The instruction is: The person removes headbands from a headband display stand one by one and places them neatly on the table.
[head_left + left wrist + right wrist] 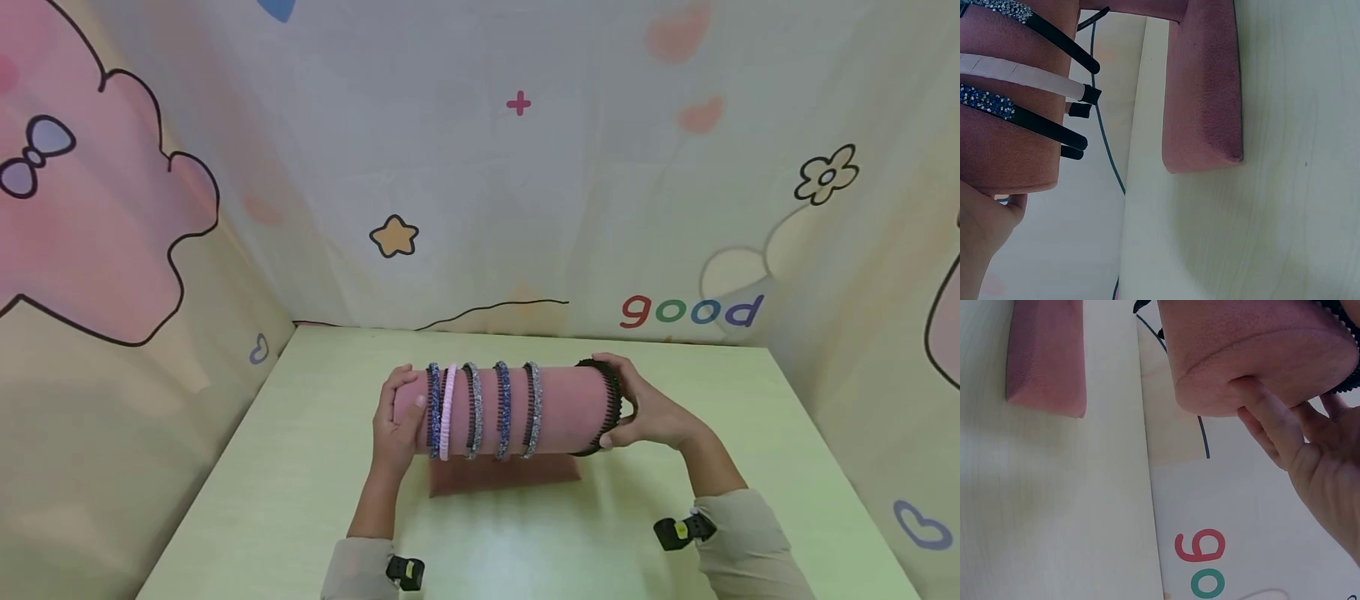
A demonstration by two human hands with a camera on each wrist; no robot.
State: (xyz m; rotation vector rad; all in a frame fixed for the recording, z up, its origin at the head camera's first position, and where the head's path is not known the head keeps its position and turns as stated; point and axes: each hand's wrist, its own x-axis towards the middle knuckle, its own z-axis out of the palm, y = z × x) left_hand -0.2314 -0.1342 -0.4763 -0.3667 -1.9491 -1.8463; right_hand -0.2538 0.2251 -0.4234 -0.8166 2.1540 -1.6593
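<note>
A pink velvety headband stand lies across the middle of the table, its padded roll raised above a pink base. Around the roll sit several headbands: glittery blue, glittery silver and a pale pink one. My left hand grips the roll's left end, thumb in front. At the right end, a black toothed headband curves around the roll. My right hand holds it, fingers at its top and thumb at its lower side. In the right wrist view, one finger touches the roll's end face.
The pale table ends at a printed cloth backdrop behind, with cloth sides left and right. Each forearm carries a small black wrist device, such as the right one.
</note>
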